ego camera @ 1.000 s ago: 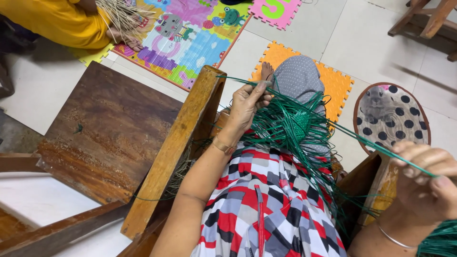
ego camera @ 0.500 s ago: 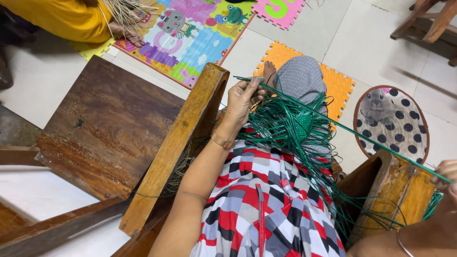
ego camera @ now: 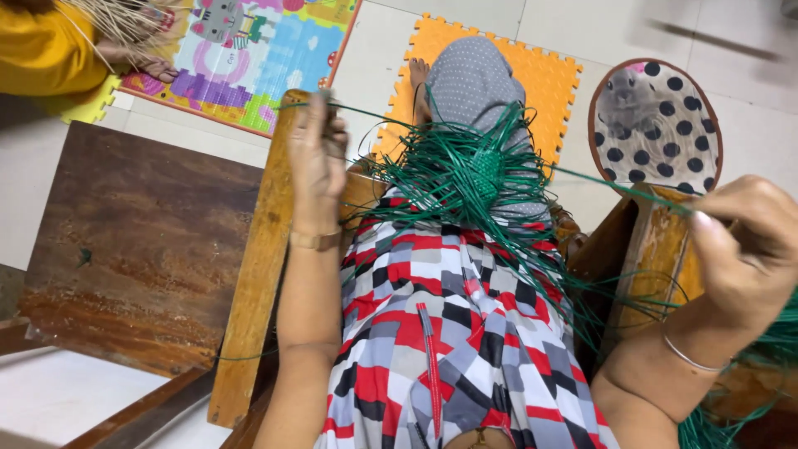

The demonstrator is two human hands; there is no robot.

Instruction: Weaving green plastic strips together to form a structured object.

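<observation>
At far left, in the top corner, another person in a yellow top [ego camera: 41, 46] handles a bundle of pale straw-coloured strips [ego camera: 116, 21] beside a colourful foam play mat [ego camera: 249, 66]. Below them sits a dark, worn wooden board [ego camera: 141, 241], bordered on its right by a lighter wooden rail [ego camera: 258, 274] that runs up the frame.

Next comes the wearer's left hand [ego camera: 316, 154], raised above the rail, fingers pressed together and pinching one thin green strip that stretches off to the right. At centre, a small woven green piece [ego camera: 482, 170] rests on the wearer's lap, over a red, white, grey and black checked cloth [ego camera: 449, 333], with many loose green plastic strips [ego camera: 532, 241] fanning outward from it in all directions. Beyond it lie a grey dotted cloth [ego camera: 470, 79] and an orange foam tile [ego camera: 544, 79].

Further right, a round polka-dot mat [ego camera: 665, 125] lies on the tiled floor. At far right, the right hand [ego camera: 744, 245], a thin bangle on its wrist, is curled closed around green strips, pulling one taut across the scene.
</observation>
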